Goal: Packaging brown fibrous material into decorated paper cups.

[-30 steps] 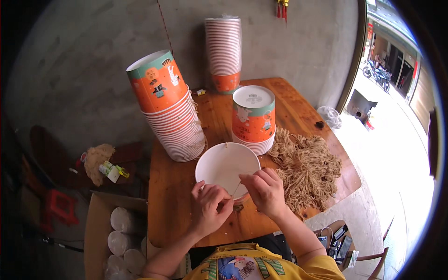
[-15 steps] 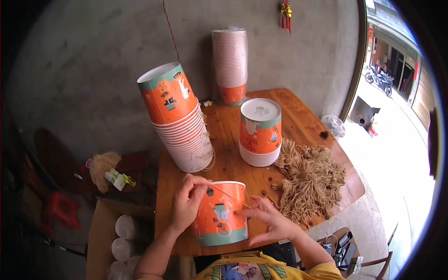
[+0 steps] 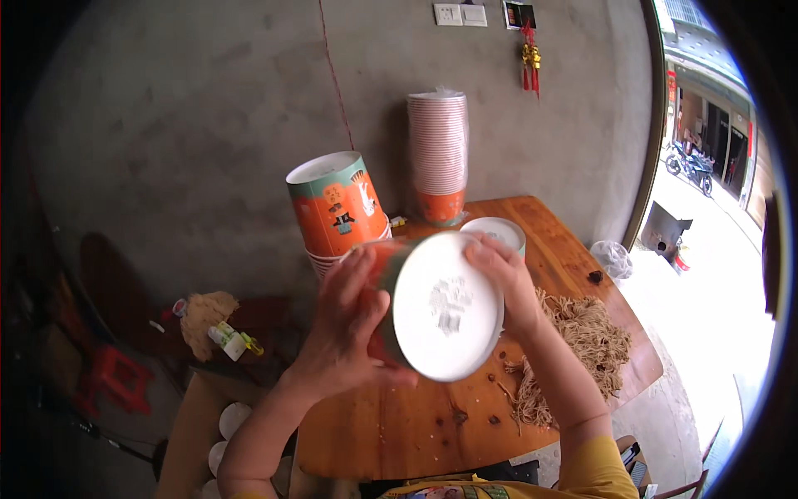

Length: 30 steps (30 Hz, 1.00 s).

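An orange paper bucket (image 3: 447,353) is raised above the table, tipped on its side with its round white base facing me. My left hand (image 3: 342,324) is closed around its orange wall, fingers and thumb spread along it. At the base's upper right edge grips my right hand (image 3: 509,283). The bucket's mouth points away, and any string on it is hidden. Behind my left hand leans a stack of similar buckets (image 3: 332,218), upside down. A shorter upturned stack (image 3: 496,226) is mostly covered by the held bucket and my right hand. Beige string (image 3: 592,341) lies heaped beside my right forearm.
A tall plastic-wrapped bucket stack (image 3: 438,150) stands on the wooden table (image 3: 391,428) by the grey wall. Below left, a cardboard box (image 3: 189,432) holds white round items. Beyond it are a red stool (image 3: 116,378) and another string bundle (image 3: 204,320).
The bucket has been lifted off the table and turned so its base faces me. Both hands moved up with it; the string stretched between them is out of sight. The view has shifted.
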Available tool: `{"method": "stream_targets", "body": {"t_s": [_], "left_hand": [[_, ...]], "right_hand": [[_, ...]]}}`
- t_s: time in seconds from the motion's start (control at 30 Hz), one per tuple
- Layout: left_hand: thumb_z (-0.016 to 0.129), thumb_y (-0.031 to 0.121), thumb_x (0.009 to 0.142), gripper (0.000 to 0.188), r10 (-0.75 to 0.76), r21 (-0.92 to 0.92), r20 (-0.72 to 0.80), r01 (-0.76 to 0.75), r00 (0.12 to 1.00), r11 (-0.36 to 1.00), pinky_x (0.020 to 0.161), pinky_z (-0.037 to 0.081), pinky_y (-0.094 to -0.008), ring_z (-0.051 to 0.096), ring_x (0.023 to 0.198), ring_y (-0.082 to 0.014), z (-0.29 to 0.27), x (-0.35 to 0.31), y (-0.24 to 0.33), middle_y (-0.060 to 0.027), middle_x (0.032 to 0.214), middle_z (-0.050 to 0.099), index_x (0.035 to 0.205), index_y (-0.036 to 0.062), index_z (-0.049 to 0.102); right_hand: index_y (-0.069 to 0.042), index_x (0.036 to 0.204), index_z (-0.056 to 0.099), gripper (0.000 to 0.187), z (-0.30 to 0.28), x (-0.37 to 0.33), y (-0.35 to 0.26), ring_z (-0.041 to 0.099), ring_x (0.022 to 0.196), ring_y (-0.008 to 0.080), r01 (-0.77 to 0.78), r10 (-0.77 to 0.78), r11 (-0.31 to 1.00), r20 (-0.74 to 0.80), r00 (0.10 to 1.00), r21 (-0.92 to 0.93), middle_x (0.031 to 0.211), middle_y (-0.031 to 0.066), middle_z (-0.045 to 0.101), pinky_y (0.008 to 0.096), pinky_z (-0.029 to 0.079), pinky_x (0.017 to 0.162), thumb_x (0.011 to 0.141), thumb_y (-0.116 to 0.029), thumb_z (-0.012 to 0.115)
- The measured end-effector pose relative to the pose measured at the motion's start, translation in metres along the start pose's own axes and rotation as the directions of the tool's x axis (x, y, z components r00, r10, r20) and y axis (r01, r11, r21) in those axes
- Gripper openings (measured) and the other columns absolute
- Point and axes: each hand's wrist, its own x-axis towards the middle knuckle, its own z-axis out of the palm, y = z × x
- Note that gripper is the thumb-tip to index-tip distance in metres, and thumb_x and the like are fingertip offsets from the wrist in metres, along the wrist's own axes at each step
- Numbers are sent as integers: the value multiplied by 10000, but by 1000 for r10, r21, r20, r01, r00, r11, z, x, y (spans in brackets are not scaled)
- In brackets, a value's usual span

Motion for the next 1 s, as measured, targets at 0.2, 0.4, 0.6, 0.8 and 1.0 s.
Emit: {"method": "stream_targets", "body": {"t_s": [0.2, 0.4, 0.6, 0.8, 1.0], "left_hand": [[935, 397, 569, 1431, -225, -373, -258, 118, 940, 920, 1154, 278, -480, 272, 1414, -336, -19, 60, -72, -198, 1552, 182, 1542, 125, -79], [855, 360, 723, 1256, -378, -498, -218, 230, 900, 836, 1123, 329, -423, 344, 1362, -289, -48, 90, -158, -193, 1500, 269, 1546, 130, -65], [810, 394, 771, 1143, -545, -456, -160, 428, 823, 780, 1081, 368, -441, 404, 1302, -315, -20, 36, -200, -218, 1443, 344, 1556, 142, 19], [784, 354, 789, 1054, -565, -401, -154, 471, 811, 786, 1085, 369, -431, 386, 1317, -303, 6, -12, -189, -185, 1507, 261, 1551, 113, 97], [779, 325, 783, 1027, -576, -334, -142, 509, 805, 794, 1100, 342, -431, 383, 1320, -306, 26, -45, -178, -162, 1500, 268, 1549, 107, 130]], "right_hand": [[-16, 1395, 453, 579, 11, 83, -44, 438, 1294, 175, 413, -425, 905, 270, 864, 103, 1344, 82, 519, 341, 295, 1118, 1005, -444, 455], [-29, 1458, 378, 626, 34, 139, -29, 367, 1379, 219, 511, -419, 823, 344, 841, -247, 1468, 118, 423, 355, 272, 1140, 997, -438, 493], [-74, 1368, 495, 488, -23, 130, 7, 492, 1250, 196, 375, -306, 623, 227, 925, -686, 1308, 115, 532, 363, 420, 1002, 973, -347, 588], [-180, 1402, 459, 613, -96, 92, 20, 361, 1376, 313, 115, -146, -35, 119, 982, -993, 1467, 141, 396, 474, 314, 1117, 900, -490, 626], [-279, 1402, 474, 811, -143, 72, 51, 288, 1355, 514, 62, -84, -287, 90, 992, -956, 1482, 141, 392, 681, 256, 1048, 737, -706, 656]]}}
